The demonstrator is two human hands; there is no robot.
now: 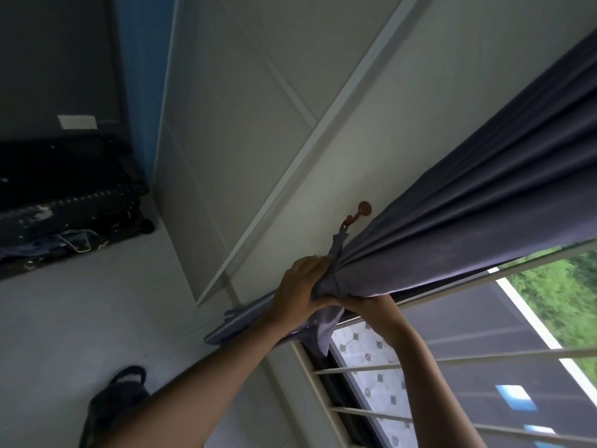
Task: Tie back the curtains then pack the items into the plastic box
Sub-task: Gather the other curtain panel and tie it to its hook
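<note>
- While the head view is tilted hard, both hands sit on the gathered grey curtain (452, 227) just below the brown wall hook (360, 213).
- Left hand (300, 286): grip closed, fingers curled round the bunched fabric from the wall side of the hook. Forearm runs down toward the lower frame edge.
- Right hand (365, 307): grip closed on the underside of the same bunch, window side of the hook. Fingertips are hidden in the fabric, so the exact pinch cannot be told.
- Tie-back band (337, 253): a thin strip of the same grey cloth. It runs from the hook down to the bundle and wraps it between the two hands. Its top end reaches the hook; whether it is looped over the hook tip I cannot tell.
- Curtain fans out from the pinch point up and away from the hook toward the upper right corner. A loose tail hangs below the hands, and a flatter fold lies along the sill on the far side from the hook.
- Window bars (484, 355): pale horizontal rails well below the hook; blurred road and greenery behind them.
- White panelled wall (258, 92) carries the hook.
- Black suitcase (64, 189) on the tiled floor, far from the hook at the left edge, with blue cloth in front of it.
- Dark bag (116, 402) on the floor, well below the hook.
</note>
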